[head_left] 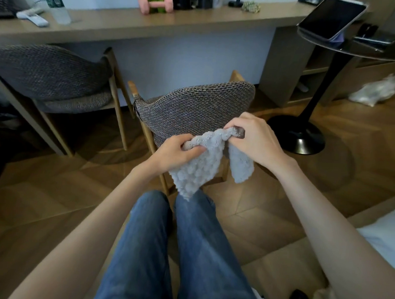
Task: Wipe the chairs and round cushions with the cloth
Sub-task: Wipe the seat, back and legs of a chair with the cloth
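Woven grey-brown fabric covers the left chair (49, 74), which is tucked partly under the long wooden surface (196, 21); its round cushion (81, 101) of the same weave lies on the seat. On the surface above lie a white remote (32, 17) and, just beside it, an upright clear bottle (56, 5) with a dark label. Further along the surface stands a pink dumbbell (155, 6) against something green. Below that, the middle chair (193, 106) stands with its woven backrest turned toward the person, apart from the left chair. In front of that backrest's lower edge, both hands hold the cloth (198, 167), a pale grey, nubbly towel. The left hand (178, 152) pinches one upper corner between thumb and curled fingers; the right hand (253, 138) grips the bunched opposite edge, fingers curled round it. Between them the cloth's top edge is drawn across, and the rest hangs down in two flaps above the person's blue jeans (188, 249). Whether the cloth touches the backrest cannot be told. To the right a black pedestal side table (314, 102) stands on the wooden floor (56, 189), with a dark tablet (333, 17) propped on its top. Something pale and blurred lies on the floor beyond it. The edge of a white bed (386, 236) shows at lower right.
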A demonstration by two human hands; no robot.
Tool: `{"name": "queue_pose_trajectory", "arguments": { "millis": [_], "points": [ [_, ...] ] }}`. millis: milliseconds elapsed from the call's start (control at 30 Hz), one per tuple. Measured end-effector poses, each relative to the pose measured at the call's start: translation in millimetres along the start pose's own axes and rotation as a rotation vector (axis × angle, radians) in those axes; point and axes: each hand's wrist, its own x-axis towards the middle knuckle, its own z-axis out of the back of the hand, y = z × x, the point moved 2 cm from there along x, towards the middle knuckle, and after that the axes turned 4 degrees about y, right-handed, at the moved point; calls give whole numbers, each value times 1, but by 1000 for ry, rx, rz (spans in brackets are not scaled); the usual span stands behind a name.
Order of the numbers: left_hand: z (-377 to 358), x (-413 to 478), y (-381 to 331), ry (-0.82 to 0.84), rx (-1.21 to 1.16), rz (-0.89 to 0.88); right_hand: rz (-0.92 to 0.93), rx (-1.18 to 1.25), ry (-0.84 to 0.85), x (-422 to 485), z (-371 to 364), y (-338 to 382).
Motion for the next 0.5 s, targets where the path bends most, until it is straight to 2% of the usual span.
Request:
{"name": "queue_pose_trajectory", "arguments": {
  "millis": [67, 167, 233, 367, 433, 500],
  "points": [
    [2, 4, 2, -37, -103, 70, -67, 38, 74, 5, -6, -10],
    [6, 11, 12, -169, -92, 114, -149, 112, 180, 7, -16, -23],
    [5, 15, 20, -243, -40, 139, -209, 201, 175, 8, -22, -30],
    [-10, 20, 25, -352, 27, 124, -324, 158, 116, 16, -42, -35],
    [-22, 24, 24, -394, -26, 114, -429, 268, 108, 18, -57, -35],
    [-34, 29, 25, -377, -87, 81, -533, 526, 125, 20, -73, -35]
  ]
}}
